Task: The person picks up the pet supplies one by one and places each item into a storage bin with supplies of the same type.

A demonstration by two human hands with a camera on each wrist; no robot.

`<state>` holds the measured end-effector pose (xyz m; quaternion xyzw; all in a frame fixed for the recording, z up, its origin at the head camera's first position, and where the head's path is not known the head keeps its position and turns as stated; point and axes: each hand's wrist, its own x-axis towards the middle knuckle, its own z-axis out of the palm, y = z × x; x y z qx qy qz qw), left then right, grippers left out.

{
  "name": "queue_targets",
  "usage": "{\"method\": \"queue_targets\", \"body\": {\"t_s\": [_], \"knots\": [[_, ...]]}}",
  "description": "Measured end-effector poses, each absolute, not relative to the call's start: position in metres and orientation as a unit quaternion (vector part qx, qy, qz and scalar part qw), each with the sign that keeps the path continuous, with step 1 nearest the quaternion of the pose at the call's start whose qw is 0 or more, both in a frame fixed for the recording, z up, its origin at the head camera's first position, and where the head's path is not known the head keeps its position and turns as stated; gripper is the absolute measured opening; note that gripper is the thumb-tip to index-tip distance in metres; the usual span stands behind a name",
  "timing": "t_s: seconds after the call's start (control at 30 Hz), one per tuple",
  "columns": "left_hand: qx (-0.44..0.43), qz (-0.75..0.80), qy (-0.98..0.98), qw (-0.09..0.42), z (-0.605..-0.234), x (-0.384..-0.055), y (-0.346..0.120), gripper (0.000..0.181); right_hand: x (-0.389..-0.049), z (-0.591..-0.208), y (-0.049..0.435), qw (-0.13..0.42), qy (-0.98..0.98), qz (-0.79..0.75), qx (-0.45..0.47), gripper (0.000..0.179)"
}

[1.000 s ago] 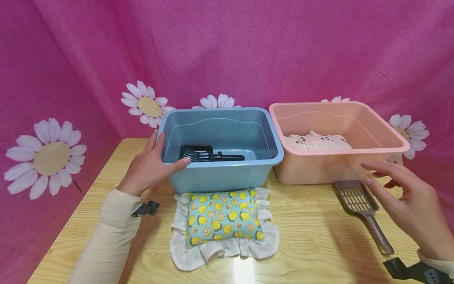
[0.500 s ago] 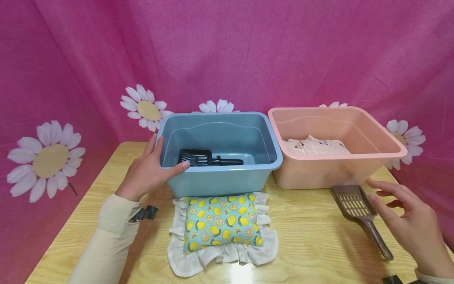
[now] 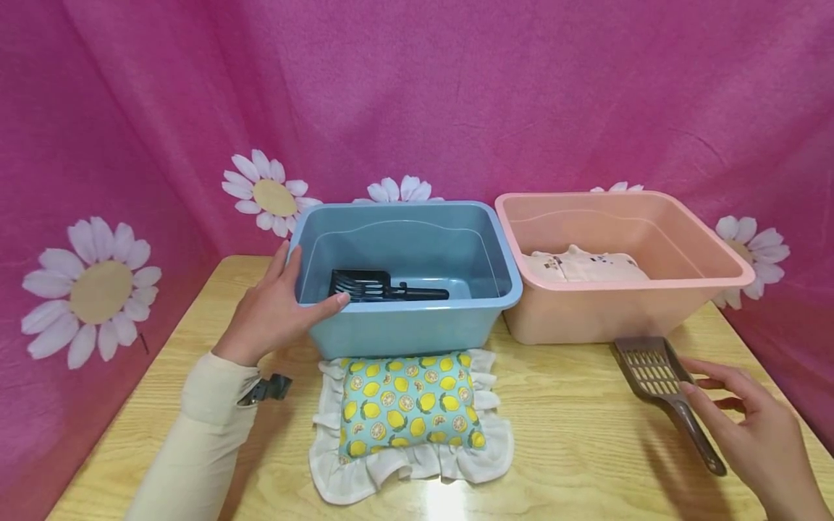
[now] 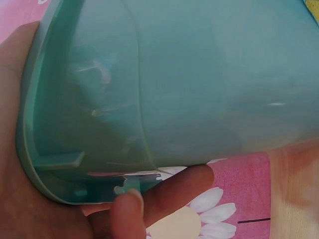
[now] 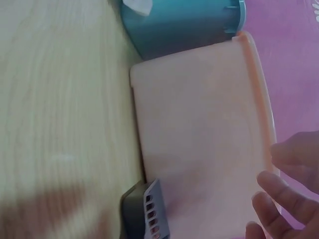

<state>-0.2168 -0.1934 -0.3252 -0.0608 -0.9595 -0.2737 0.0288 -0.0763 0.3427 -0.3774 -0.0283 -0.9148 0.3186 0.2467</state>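
Note:
The left hand (image 3: 270, 311) grips the front left corner of a blue litter tray (image 3: 417, 325), thumb over the front rim and fingers along the outer side. In the left wrist view the fingers (image 4: 174, 196) curl beneath the tray's rim. A black slotted litter scoop (image 3: 417, 294) lies inside that tray. At right, the right hand (image 3: 756, 420) hovers with fingers loosely bent and nothing between them. Close by its fingertips is a brown litter scoop (image 3: 658, 373), its slotted head against the foot of a pink litter tray (image 3: 586, 315). The right wrist view shows the fingers (image 5: 284, 196) apart from this scoop.
A lemon-print cushion (image 3: 410, 405) with white ruffles lies in front of the blue tray. Inside the pink tray rests a cream printed cloth item (image 3: 586, 266). The trays stand side by side on a wooden table (image 3: 560, 434) before a magenta flowered backdrop (image 3: 417, 94).
The right hand has come down and nearer to the brown scoop's handle. The left hand keeps its hold on the blue tray, and the view has shifted slightly.

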Motion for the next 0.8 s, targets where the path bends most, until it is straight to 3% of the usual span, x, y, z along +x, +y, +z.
{"method": "queue_targets", "body": {"t_s": [0.8], "knots": [[-0.069, -0.269, -0.960, 0.029, -0.325, -0.217, -0.194, 0.113, -0.069, -0.416, 0.374, 0.185, -0.941, 0.273, -0.079, 0.045]]}}
